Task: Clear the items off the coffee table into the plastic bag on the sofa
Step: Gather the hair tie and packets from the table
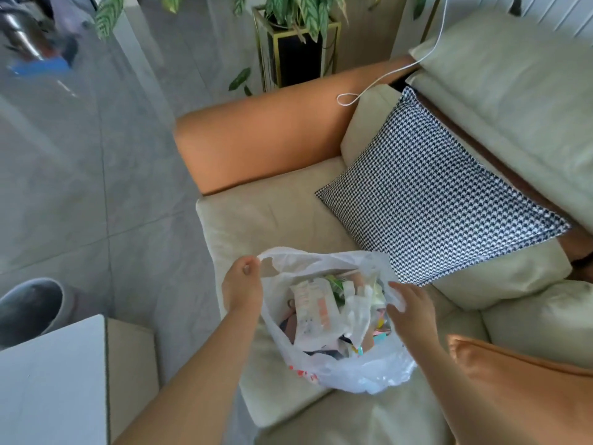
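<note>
A white plastic bag (369, 374) stands open on the cream sofa seat (272, 220). Inside lie several items: a white-and-orange packet (313, 301), crumpled wrappers and something green. My left hand (242, 284) pinches the bag's left handle and holds it up. My right hand (409, 308) hovers at the bag's right rim with fingers spread and relaxed, touching or just above the plastic. A corner of the white coffee table (51, 390) shows at the lower left.
A houndstooth cushion (439, 194) leans on the sofa behind the bag. An orange armrest (256, 136) lies at the far end, an orange cushion (519, 390) at lower right. A white cable (385, 73) drapes over the armrest. A planter (298, 49) stands behind; a grey slipper (29, 309) on the floor.
</note>
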